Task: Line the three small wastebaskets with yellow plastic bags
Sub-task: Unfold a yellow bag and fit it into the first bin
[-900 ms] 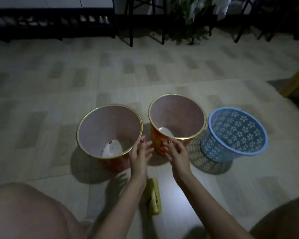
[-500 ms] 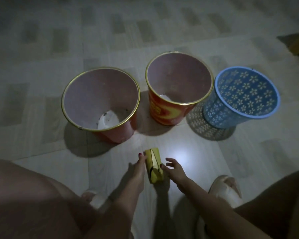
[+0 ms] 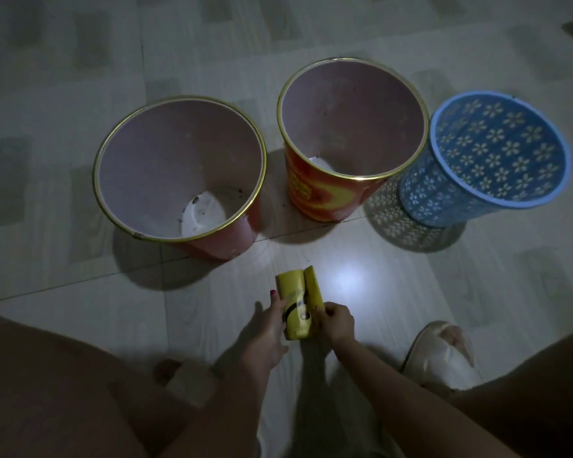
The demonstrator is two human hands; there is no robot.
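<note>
Three small wastebaskets stand in a row on the tiled floor: a red one with a gold rim (image 3: pixel 258 180) at left, a red-and-yellow one with a gold rim (image 3: pixel 311 190) in the middle, and a blue perforated one with flower holes (image 3: pixel 444 206) at right. All three hold no bag. In front of them, low in the frame, a folded pack of yellow plastic bags (image 3: pixel 300 302) is held up off the floor. My left hand (image 3: pixel 268 335) grips its left side and my right hand (image 3: pixel 339 322) pinches its right edge.
My knees fill the lower left and lower right corners. A pale slipper on my right foot (image 3: pixel 444 355) sits at lower right, and my left foot in a slipper (image 3: pixel 182 378) shows at lower left. A bright light spot glares on the tile ahead of the pack.
My hands left the basket rims, came down to the yellow pack on the floor and took hold of it from both sides. The camera tilted downward.
</note>
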